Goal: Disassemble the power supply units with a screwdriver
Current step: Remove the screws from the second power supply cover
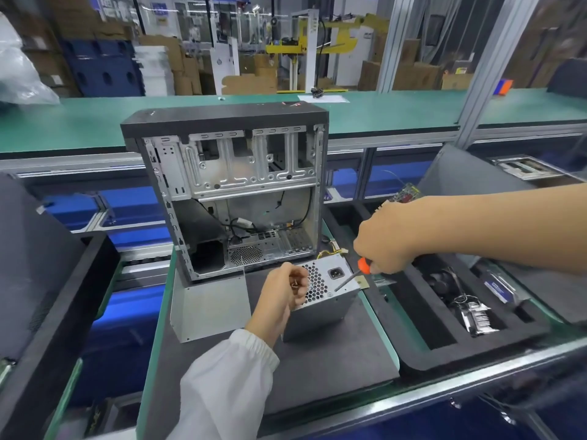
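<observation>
I'm watching the right hand [386,239] gripping the orange-handled screwdriver [352,277], fingers wrapped tight round the handle, tip angling down onto a screw at the lower corner of the PSU [324,296] rear face, just below the power socket. The left hand [286,289] is curling loosely against the PSU's vent-grille side, steadying it; something small and metallic is showing between the fingers, prob a loose screw, can't tell for sure.

PSU is sitting on the dark foam mat [333,360], right in front of the opened PC case [228,192], which is standing upright w/ side panel off and looking mostly gutted, only a few cables hanging inside. A bare metal panel [209,309] is lying on the mat left of the PSU.

Judging progress: unit is already out of the case, cover looking still on, so I'm reading this as early-to-mid, w/ screws coming out now and the shell opening yet to do.

Surface: green-edged bench, foam tray [470,315] on the right holding a heatsink and other pulled parts. Room: factory floor, green conveyor line behind, cardboard boxes, blue pallets, yellow machine in the bg
</observation>
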Demonstrator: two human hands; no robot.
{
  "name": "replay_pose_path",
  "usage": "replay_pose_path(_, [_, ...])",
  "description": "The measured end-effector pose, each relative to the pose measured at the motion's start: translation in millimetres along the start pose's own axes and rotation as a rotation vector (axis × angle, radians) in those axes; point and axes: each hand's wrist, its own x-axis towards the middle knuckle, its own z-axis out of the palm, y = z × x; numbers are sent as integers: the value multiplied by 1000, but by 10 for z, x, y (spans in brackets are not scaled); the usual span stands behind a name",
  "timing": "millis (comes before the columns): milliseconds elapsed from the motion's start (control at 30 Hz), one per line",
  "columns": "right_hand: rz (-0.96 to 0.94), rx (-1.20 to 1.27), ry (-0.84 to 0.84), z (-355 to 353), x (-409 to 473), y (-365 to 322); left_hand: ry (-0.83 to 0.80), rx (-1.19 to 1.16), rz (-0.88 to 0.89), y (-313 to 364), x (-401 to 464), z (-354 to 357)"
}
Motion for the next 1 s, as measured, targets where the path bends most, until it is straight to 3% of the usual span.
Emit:
replay_pose_path(200, [14,19,18,60,89,22,-13,489,295,-126,34,64])
replay_pose_path(400, [-21,15,27,77,138,28,-35,562,407,-226,83,37])
replay_pose_path(800, [-46,64,3,-106,240,72,-103,642,455,-250,105,-4])
replay_pose_path(1000, [-94,-289,324,-282,331,-70,-137,631,495,-282,97,-40])
